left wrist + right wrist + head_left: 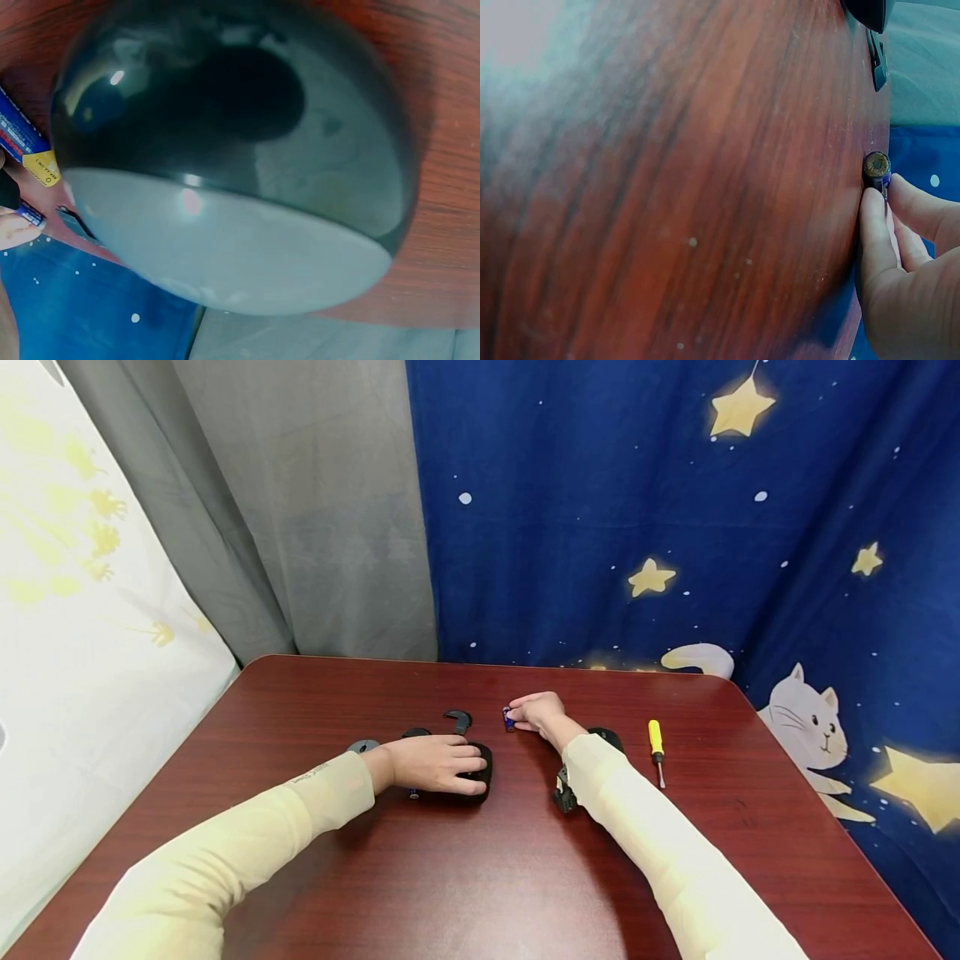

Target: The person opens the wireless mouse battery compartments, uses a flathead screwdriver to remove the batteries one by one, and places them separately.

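Observation:
My left hand [442,764] rests with its fingers spread over a black rounded object [487,777], hiding most of it. Under that wrist, a blue battery [413,793] shows only one end. Farther right, my right hand [542,712] pinches another blue battery [508,719] between fingertips and thumb, low over the table; its round end faces the right wrist camera. A curved dark piece [459,720], like a small cover, lies between the hands. In the left wrist view a glossy black and grey dome [225,240] fills the middle, with a blue-and-yellow battery [26,142] beside it.
A yellow-handled screwdriver [656,743] lies on the brown table [480,877] at right. Beyond the right cuff sits a black rounded object [606,739], partly hidden. A grey rounded object [363,746] and a dark one [416,732] lie near the left wrist. Curtains [562,527] hang behind.

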The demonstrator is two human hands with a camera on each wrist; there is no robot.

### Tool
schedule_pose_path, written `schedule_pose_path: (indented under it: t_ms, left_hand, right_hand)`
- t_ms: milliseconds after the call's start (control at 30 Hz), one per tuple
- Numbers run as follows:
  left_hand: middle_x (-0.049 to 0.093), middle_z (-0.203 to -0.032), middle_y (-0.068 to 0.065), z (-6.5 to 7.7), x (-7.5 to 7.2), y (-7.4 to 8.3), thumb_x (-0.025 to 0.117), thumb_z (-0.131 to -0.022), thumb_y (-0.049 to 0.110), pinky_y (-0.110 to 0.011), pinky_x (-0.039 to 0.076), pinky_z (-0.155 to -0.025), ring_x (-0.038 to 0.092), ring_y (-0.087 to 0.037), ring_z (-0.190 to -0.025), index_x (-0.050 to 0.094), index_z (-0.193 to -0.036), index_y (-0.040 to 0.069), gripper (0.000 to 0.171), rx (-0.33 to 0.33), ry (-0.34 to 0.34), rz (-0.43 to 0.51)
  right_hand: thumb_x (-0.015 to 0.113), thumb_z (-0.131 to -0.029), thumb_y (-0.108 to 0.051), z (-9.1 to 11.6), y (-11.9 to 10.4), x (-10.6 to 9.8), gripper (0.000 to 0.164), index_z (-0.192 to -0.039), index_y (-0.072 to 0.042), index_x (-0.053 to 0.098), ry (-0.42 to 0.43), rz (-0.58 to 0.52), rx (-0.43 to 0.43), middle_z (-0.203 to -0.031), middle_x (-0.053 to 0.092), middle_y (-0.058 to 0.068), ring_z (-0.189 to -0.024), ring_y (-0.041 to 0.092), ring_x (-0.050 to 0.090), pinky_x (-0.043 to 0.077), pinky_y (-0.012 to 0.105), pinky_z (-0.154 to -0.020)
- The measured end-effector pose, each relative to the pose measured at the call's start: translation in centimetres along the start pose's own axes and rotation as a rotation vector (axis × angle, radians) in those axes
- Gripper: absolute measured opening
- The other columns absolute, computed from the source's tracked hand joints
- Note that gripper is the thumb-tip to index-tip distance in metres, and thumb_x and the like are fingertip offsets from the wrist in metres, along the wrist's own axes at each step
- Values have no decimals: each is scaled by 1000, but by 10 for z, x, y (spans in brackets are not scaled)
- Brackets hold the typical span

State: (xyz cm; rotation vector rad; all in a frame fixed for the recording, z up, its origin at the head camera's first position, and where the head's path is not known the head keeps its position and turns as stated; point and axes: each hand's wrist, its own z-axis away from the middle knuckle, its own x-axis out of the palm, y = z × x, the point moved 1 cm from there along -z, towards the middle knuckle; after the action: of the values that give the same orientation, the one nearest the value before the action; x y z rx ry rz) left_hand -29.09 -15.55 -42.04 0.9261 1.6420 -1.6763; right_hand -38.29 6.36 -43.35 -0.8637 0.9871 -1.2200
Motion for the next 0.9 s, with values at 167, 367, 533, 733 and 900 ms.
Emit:
schedule_pose_path:
  t_ms: [167, 367, 533, 733, 900]
  left_hand:
    - [53, -120, -7, 1, 0, 1, 46, -98, 10, -35, 46, -89, 52, -23, -108, 46, -125, 19, 28, -1, 3, -5]
    - [53, -120, -7, 2, 0, 1, 45, -99, 11, -35, 46, -89, 51, -23, -108, 46, -126, 19, 28, -5, 2, -11]
    - [53, -121, -7, 2, 0, 1, 45, -99, 11, -36, 46, -89, 51, -23, -109, 45, -126, 19, 28, -4, -3, -9]
    - [53, -123, -7, 4, -1, 1, 47, -98, 11, -36, 46, -89, 51, -23, -109, 46, -127, 19, 29, -3, -6, -5]
    - [53, -123, -7, 6, -4, 0, 51, -98, 11, -36, 46, -89, 51, -23, -109, 46, -127, 19, 30, -5, -14, 11]
  right_hand:
    - [71, -81, 10, 0, 0, 0, 26, -107, 6, 71, 4, 8, -4, -113, 66, 22, -96, 24, 66, 57, 29, -71]
    - [71, -82, 9, 2, -1, -1, 26, -108, 5, 71, -2, 5, 8, -114, 66, 21, -97, 24, 65, 57, 30, -71]
    - [70, -82, 10, 4, -2, -1, 28, -111, 7, 69, -13, -5, 5, -114, 65, 22, -95, 24, 65, 57, 31, -72]
    - [69, -83, 10, 6, -4, -1, 29, -112, 7, 68, -19, -10, 12, -115, 65, 22, -94, 23, 65, 57, 32, -73]
    - [69, -83, 11, 6, -4, -1, 29, -112, 7, 68, -20, -9, 14, -114, 65, 22, -91, 21, 65, 57, 32, -72]
